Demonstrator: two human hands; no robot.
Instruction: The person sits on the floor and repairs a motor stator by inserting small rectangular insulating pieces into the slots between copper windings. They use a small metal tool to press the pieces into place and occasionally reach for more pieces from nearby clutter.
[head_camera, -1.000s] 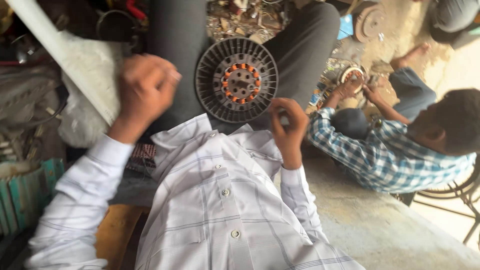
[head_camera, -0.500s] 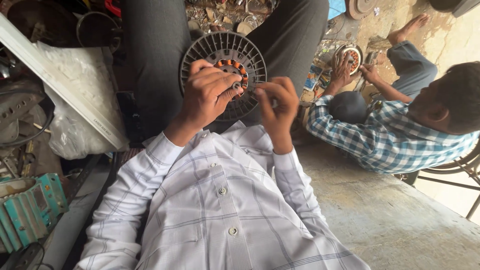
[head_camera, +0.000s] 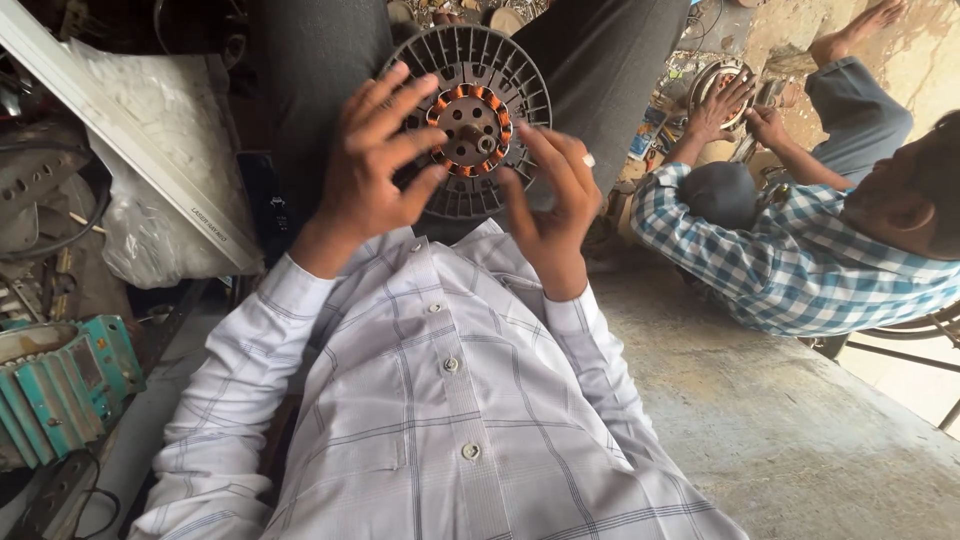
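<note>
Soft daylight falls evenly on my white checked cotton shirt (head_camera: 450, 400), with no hard shadows across it. The brightest patch is the pale sunlit concrete ground (head_camera: 910, 50) at the upper right (nearly washed out there). The upper left corner sinks into deep shade. My left hand (head_camera: 375, 165) and right hand (head_camera: 550, 195) look sharp over the round dark ribbed metal motor disc (head_camera: 470, 115). Straight edges bow outward near the frame's borders.

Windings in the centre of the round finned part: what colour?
Copper-orange windings ring a dark hub, inside the grey finned disc. Head view shows it best.
</note>
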